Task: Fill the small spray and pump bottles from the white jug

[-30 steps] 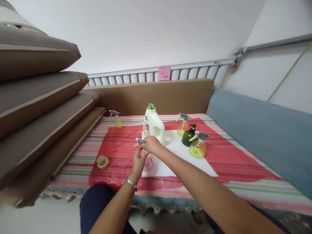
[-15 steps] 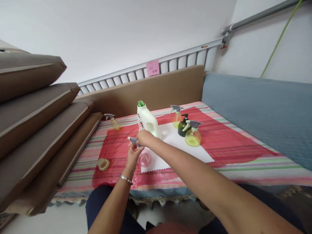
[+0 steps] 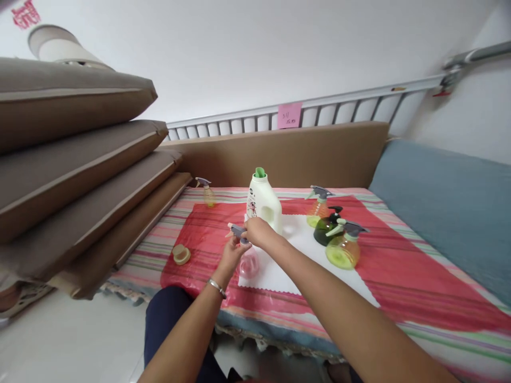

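A small clear pink spray bottle [image 3: 248, 264] stands at the near left corner of a white mat [image 3: 297, 255]. My left hand [image 3: 230, 256] is closed around the bottle's neck from the left. My right hand [image 3: 257, 232] is closed on its grey trigger head [image 3: 238, 232] from above. A white detergent bottle with a green cap [image 3: 263, 203] stands just behind my hands.
Three more spray and pump bottles [image 3: 337, 234] stand on the mat's right side, and a small yellow sprayer [image 3: 207, 194] at the far left. A round yellow lid [image 3: 181, 254] lies on the red sheet. Stacked brown cushions [image 3: 75, 175] fill the left; a blue mattress [image 3: 447, 197] lies right.
Both hands have stayed on the pink bottle's head and neck. The camera has swung, shifting the whole scene slightly right and showing more of the cushions.
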A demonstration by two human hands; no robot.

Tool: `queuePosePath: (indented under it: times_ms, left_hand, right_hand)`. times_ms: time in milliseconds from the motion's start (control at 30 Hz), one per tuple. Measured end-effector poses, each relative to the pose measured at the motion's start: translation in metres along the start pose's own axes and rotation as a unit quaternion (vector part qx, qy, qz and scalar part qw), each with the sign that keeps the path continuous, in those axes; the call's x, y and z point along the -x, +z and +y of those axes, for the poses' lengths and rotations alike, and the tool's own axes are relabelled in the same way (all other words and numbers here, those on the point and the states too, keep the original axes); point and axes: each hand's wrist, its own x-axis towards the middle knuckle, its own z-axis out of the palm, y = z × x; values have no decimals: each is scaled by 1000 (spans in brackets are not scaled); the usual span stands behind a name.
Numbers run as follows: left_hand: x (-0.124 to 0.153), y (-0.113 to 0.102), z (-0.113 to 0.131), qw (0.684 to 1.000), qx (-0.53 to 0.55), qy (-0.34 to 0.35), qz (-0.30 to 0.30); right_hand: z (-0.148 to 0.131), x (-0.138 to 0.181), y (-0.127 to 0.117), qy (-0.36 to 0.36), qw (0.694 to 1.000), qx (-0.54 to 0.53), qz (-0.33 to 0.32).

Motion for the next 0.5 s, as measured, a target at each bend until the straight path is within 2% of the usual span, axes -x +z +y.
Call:
queuePosePath:
  times_ms: [167, 400, 500]
  left_hand:
    - [0, -10, 2, 999, 6, -24, -40]
    - [0, -5, -8, 1000, -9, -7, 29]
    - [0, -9, -7, 1000, -12, -18, 1]
  right_hand:
    - [3, -1, 3, -6, 1000, 4, -1]
    - [3, -6, 8, -1, 1000, 10, 9]
    - [3, -6, 8, 2, 1000, 10, 7]
